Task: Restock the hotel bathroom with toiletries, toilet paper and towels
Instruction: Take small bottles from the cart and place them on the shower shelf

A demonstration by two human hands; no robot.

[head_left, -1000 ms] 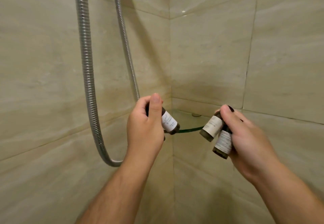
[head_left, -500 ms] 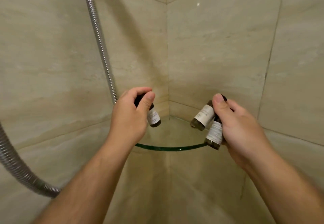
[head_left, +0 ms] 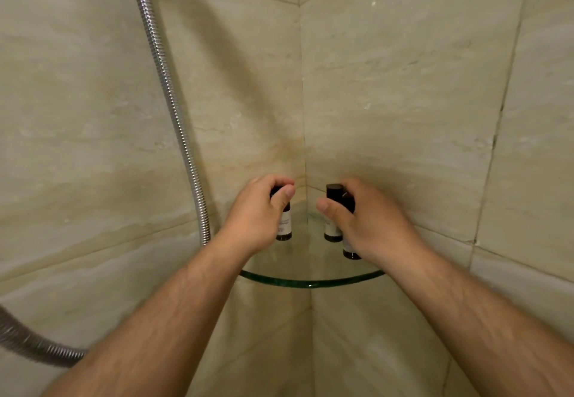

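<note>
Both hands hold small toiletry bottles upright on a shower's corner shelf

Two bare forearms reach in from below, and the glass corner shelf (head_left: 310,283) shows its green curved rim between them. The left hand (head_left: 257,219) curls fingers and thumb round the cap end of one dark bottle (head_left: 284,225) with a white label, its base on the glass. The right hand (head_left: 369,228) grips two more, the nearer bottle (head_left: 351,252) and the farther bottle (head_left: 333,193), both upright. Behind, beige tiled walls (head_left: 403,85) meet in the corner, and a chrome shower hose (head_left: 174,107) hangs down the left one
</note>
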